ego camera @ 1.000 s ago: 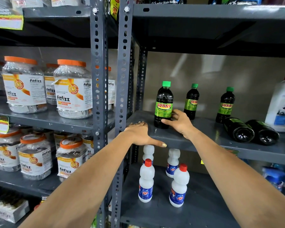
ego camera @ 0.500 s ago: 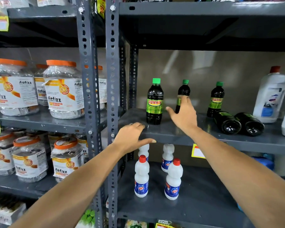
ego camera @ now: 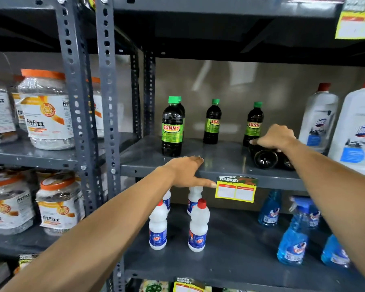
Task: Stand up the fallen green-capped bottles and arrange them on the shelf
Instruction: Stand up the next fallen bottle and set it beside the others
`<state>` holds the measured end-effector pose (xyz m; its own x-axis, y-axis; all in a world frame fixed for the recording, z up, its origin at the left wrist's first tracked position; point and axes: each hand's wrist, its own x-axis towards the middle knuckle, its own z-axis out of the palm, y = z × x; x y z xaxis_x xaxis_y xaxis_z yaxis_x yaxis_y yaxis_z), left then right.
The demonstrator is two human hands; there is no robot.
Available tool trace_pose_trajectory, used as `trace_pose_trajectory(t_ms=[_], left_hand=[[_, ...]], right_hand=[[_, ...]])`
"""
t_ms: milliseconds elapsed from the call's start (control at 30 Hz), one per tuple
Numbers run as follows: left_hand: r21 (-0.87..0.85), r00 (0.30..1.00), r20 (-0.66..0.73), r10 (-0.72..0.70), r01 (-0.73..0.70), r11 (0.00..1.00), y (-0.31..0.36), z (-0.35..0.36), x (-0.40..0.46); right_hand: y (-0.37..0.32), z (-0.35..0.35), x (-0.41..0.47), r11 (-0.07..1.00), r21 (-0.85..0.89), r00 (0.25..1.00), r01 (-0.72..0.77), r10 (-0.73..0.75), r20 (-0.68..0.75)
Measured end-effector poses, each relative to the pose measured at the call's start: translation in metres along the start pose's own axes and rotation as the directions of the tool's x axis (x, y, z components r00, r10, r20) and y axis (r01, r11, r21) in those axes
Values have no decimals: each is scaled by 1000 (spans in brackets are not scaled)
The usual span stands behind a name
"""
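Observation:
Dark bottles with green caps and green "SUNNY" labels stand on the grey middle shelf [ego camera: 219,157]: one at the front left [ego camera: 171,128] with another mostly hidden behind it, one in the middle [ego camera: 212,123], one further right [ego camera: 253,123]. Two more lie fallen at the right with their bases toward me, the nearer one [ego camera: 265,159] and a second [ego camera: 288,164] partly hidden beside it. My right hand [ego camera: 276,138] curls over the top of the nearer fallen bottle. My left hand [ego camera: 185,171] rests flat on the shelf's front edge, holding nothing.
Large white red-capped jugs [ego camera: 318,119] stand just right of the fallen bottles. A yellow price tag [ego camera: 236,189] hangs from the shelf edge. Below are small white bottles [ego camera: 198,226] and blue spray bottles [ego camera: 294,234]. Orange-lidded jars [ego camera: 46,110] fill the left rack beyond the steel uprights [ego camera: 106,102].
My right hand has left the upright bottles and moved right onto the nearer fallen bottle. My left hand stays on the shelf edge. The view has shifted right.

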<state>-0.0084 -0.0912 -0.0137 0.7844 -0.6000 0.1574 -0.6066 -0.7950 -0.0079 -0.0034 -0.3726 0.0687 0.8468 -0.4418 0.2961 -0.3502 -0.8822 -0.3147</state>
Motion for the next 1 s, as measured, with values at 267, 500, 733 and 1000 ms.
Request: trace_pose_trajectory(t_ms=[267, 500, 733, 1000], left_hand=[[20, 996, -35, -87, 87, 996, 2, 6, 5], [1, 985, 41, -170, 171, 985, 8, -3, 9], [95, 990, -77, -117, 124, 988, 5, 5, 9], [98, 960, -254, -115, 144, 985, 4, 17, 5]], right_hand=[[-15, 9, 11, 1000, 12, 911, -28, 21, 412], [-17, 26, 4, 950, 310, 992, -29, -9, 122], [-49, 59, -30, 769, 629, 983, 117, -1, -181], [-54, 81, -30, 673, 635, 923, 379, -221, -316]])
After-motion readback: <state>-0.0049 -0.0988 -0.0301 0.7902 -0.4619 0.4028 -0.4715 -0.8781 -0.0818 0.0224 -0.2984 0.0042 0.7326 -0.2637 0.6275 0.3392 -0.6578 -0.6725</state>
